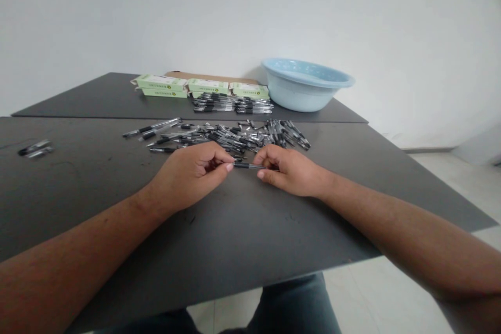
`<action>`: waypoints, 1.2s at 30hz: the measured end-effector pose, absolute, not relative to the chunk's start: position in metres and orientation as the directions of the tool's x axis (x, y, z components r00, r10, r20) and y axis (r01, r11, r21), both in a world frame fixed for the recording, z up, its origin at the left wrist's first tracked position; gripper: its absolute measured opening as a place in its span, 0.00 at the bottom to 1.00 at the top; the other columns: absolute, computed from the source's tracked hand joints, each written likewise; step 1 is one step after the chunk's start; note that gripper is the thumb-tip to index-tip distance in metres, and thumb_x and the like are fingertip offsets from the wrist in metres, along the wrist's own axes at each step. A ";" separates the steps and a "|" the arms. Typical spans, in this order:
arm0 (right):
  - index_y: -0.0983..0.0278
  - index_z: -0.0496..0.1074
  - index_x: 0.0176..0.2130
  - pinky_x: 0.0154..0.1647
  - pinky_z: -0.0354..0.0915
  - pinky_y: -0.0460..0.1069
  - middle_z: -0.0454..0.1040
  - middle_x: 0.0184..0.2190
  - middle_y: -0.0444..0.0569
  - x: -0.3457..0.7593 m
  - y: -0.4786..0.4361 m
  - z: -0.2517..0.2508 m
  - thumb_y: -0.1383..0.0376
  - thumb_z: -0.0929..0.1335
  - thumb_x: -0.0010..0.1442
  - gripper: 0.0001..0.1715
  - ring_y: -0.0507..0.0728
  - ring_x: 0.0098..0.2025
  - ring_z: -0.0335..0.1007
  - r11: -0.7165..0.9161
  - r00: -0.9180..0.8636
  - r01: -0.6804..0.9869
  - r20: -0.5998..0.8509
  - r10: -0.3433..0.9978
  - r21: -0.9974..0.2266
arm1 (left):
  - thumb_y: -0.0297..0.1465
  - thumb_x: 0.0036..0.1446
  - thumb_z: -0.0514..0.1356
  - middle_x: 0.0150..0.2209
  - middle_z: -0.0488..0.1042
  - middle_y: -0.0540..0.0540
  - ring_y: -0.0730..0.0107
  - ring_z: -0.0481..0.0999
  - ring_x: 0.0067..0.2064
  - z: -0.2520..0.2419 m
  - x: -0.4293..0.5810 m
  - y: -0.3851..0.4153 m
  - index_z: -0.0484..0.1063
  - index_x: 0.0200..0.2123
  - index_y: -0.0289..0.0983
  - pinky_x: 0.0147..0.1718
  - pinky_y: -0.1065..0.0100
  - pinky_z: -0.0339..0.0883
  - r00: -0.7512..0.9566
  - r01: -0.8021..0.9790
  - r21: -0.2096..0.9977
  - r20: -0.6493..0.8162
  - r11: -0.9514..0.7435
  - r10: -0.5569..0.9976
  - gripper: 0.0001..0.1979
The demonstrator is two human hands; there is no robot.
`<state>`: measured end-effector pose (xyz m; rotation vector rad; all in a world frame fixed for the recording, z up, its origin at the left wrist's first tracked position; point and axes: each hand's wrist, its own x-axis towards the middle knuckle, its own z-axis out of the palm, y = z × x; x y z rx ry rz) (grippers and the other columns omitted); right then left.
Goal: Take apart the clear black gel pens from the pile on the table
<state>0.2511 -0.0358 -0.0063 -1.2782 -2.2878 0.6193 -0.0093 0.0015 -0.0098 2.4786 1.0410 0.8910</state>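
My left hand (191,172) and my right hand (291,169) meet at the middle of the dark table (219,229), both pinched on one pen (246,165) held level between them. The left fingertips grip its left end, the right fingers wrap its right end. Just beyond the hands lies a scattered heap of pens and pen parts (235,135), black and clear, spread across the table.
At the back stand green boxes (199,86) with a stacked row of pens (233,104) in front, and a light blue basin (305,83) to the right. Two loose pens (35,148) lie far left. The table edge runs near my lap.
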 end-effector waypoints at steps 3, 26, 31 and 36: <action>0.63 0.70 0.42 0.36 0.63 0.46 0.78 0.31 0.43 0.251 -0.035 -0.006 0.64 0.65 0.68 0.05 0.51 0.32 0.73 0.487 -0.515 0.662 0.126 0.848 -0.569 | 0.36 0.60 0.61 0.31 0.80 0.52 0.70 0.78 0.32 -0.009 -0.009 0.001 0.78 0.37 0.41 0.33 0.69 0.66 0.544 0.532 0.490 0.427 -0.690 0.723 0.07; 0.63 0.71 0.46 0.37 0.63 0.47 0.78 0.33 0.45 0.251 -0.036 -0.004 0.62 0.66 0.67 0.09 0.53 0.33 0.73 0.485 -0.482 0.658 0.173 0.859 -0.575 | 0.35 0.60 0.62 0.30 0.80 0.52 0.70 0.77 0.31 -0.006 -0.007 -0.002 0.77 0.36 0.40 0.32 0.71 0.66 0.542 0.531 0.491 0.430 -0.691 0.722 0.07; 0.63 0.72 0.42 0.40 0.64 0.48 0.78 0.33 0.45 0.250 -0.037 -0.005 0.63 0.63 0.69 0.10 0.53 0.35 0.73 0.513 -0.512 0.663 0.169 0.842 -0.546 | 0.36 0.60 0.61 0.30 0.80 0.52 0.70 0.77 0.31 -0.006 -0.007 -0.001 0.77 0.36 0.40 0.33 0.70 0.66 0.553 0.533 0.482 0.424 -0.695 0.717 0.07; 0.63 0.71 0.45 0.38 0.64 0.48 0.78 0.35 0.46 0.250 -0.037 -0.005 0.64 0.66 0.66 0.08 0.53 0.35 0.73 0.495 -0.476 0.659 0.196 0.857 -0.566 | 0.37 0.59 0.61 0.30 0.80 0.51 0.69 0.77 0.31 -0.006 -0.007 -0.002 0.78 0.36 0.41 0.33 0.70 0.67 0.528 0.551 0.495 0.416 -0.671 0.740 0.08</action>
